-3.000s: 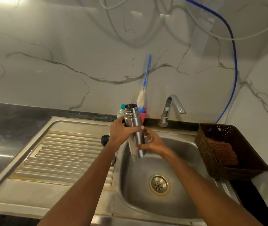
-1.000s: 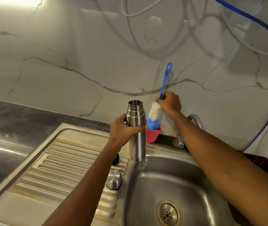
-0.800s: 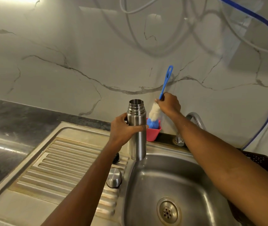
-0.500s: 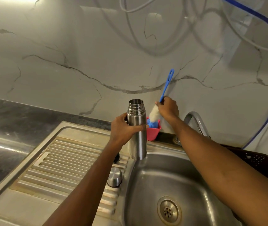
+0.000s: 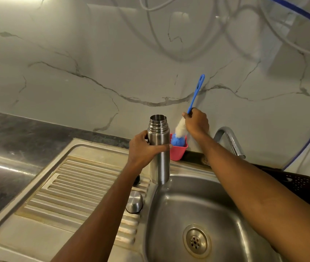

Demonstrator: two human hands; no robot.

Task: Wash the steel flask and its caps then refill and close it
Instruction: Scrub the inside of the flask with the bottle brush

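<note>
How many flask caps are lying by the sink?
2: a steel cap on the drainboard beside the basin, and a black cap just behind it, mostly hidden by the left forearm; more could be hidden.

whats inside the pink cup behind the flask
The bottle brush head stands in the pink cup, its handle held by the right hand. The flask covers the cup's left side; the bottom is hidden.
</note>
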